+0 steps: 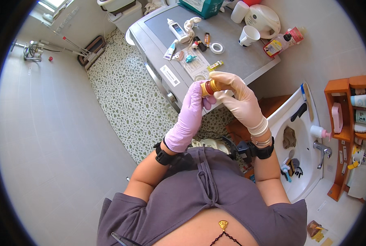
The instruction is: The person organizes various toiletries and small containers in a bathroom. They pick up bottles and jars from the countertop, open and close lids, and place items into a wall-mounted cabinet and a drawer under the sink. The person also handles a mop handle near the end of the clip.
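My left hand (pixel 193 108), in a purple glove, is closed round a small red-and-gold bottle (pixel 208 88) near the front edge of the grey-topped washing machine (pixel 240 61). From the other side my right hand (pixel 241 98), in a whitish glove, has its fingers and thumb curled about the bottle's gold cap end. Part of the bottle is hidden by my fingers. Just beyond my hands lie a small yellow tube (pixel 215 65), a sheet of printed paper (pixel 196 65) and a turquoise trinket (pixel 190 58).
A white bottle (pixel 177 30), a roll of tape (pixel 217 48), a white mug (pixel 248 36) and a large white jug (pixel 263 20) stand or lie on the machine. At right is a washbasin (pixel 282 112) with tools in it, beside an orange shelf (pixel 338 88).
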Demonstrator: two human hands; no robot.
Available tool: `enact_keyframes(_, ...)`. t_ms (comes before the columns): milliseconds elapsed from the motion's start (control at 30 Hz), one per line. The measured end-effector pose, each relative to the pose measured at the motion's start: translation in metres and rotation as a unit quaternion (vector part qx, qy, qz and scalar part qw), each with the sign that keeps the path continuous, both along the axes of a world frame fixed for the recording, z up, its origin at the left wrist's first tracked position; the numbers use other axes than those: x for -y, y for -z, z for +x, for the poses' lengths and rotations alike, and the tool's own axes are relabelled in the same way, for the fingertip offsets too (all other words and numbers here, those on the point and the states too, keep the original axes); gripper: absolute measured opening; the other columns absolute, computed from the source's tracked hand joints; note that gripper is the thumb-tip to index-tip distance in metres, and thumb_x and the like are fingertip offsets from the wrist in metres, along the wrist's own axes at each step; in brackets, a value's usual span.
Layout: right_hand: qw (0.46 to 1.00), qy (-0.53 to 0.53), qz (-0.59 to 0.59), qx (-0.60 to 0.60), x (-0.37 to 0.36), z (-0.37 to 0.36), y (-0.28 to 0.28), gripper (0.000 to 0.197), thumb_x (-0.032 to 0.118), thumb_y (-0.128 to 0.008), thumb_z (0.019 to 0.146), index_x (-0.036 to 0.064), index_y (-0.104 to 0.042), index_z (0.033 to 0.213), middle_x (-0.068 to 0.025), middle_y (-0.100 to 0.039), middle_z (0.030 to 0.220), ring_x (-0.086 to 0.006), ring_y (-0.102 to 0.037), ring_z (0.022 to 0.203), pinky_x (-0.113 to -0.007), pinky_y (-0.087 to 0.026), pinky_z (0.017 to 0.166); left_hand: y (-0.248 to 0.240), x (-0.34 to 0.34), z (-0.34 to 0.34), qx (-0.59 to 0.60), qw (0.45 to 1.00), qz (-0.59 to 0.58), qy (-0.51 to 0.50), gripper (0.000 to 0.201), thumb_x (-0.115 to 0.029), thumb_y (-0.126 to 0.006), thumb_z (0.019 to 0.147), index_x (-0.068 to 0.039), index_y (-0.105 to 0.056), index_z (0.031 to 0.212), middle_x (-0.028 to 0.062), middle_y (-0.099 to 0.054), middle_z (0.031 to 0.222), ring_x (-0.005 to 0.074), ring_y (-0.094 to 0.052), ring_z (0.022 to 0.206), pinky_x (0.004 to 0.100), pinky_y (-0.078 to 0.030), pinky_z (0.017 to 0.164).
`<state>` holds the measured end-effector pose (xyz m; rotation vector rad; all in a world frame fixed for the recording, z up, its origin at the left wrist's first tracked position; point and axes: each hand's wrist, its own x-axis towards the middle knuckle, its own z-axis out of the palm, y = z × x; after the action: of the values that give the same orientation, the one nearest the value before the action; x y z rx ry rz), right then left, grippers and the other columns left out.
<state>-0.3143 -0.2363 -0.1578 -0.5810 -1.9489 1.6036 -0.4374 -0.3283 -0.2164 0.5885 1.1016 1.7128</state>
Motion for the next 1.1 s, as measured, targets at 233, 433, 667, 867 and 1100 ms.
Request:
enact_keyframes(233,0.992,0.004,-0.103,0.070,0.012,-0.015,-0.007,0.043,0.018,-0.072,0.089,0.0026,-0.059,0.127,-0.0041,-0.062,0.113,-0.0105,-0.059,0.094,-0.024,-0.048,0.085,-0.013,0.024,-0.012,-0.161,0.986,-0.008,-0.045,0.042,-0.039,-0.037,0.106,-0.004,-0.055,0.121,-0.0012,-0.058,0.090,0.0050,-0.046,0.071,0.0204,-0.041,0.069)
enact_keyframes(433,0.995,0.049,0.090,-0.007,0.012,-0.005,-0.015,0.035,-0.003,-0.064,0.089,-0.0015,-0.059,0.124,-0.0063,-0.062,0.122,-0.0117,-0.061,0.093,-0.025,-0.049,0.088,-0.025,0.031,-0.034,0.001,0.995,-0.096,-0.017,0.058,-0.051,-0.031,0.104,-0.002,-0.060,0.110,-0.0031,-0.049,0.067,0.0080,-0.041,0.060,0.0225,-0.034,0.059)
enact_keyframes(667,0.944,0.053,-0.198,-0.257,0.010,0.030,-0.023,0.027,0.002,-0.060,0.093,0.0047,-0.065,0.119,-0.0180,-0.061,0.125,-0.0251,-0.065,0.106,-0.036,-0.051,0.098,-0.129,0.063,-0.034,0.077,0.956,0.153,0.239,0.065,-0.057,-0.037,0.100,0.002,-0.058,0.115,0.0051,-0.059,0.093,0.0117,-0.053,0.083,0.0240,-0.040,0.077)
enact_keyframes(867,0.929,0.071,-0.277,-0.236,0.015,0.044,-0.033,0.051,0.005,-0.067,0.089,0.0009,-0.048,0.136,-0.0190,-0.060,0.127,-0.0284,-0.062,0.115,-0.037,-0.050,0.101,-0.193,0.052,-0.002,0.293,0.815,0.249,0.435,0.073,-0.061,-0.053,0.090,0.004,-0.051,0.124,0.0135,-0.060,0.114,0.0213,-0.055,0.111,0.0364,-0.037,0.103)
enact_keyframes(1100,0.916,0.011,-0.299,-0.268,0.010,0.054,-0.035,0.052,0.013,-0.072,0.087,0.0086,-0.052,0.135,-0.0150,-0.054,0.135,-0.0244,-0.060,0.117,-0.030,-0.054,0.097,-0.202,0.050,0.020,0.342,0.771,0.278,0.459,0.067,-0.054,-0.053,0.093,0.004,-0.049,0.126,0.0123,-0.059,0.115,0.0192,-0.055,0.108,0.0331,-0.040,0.097)
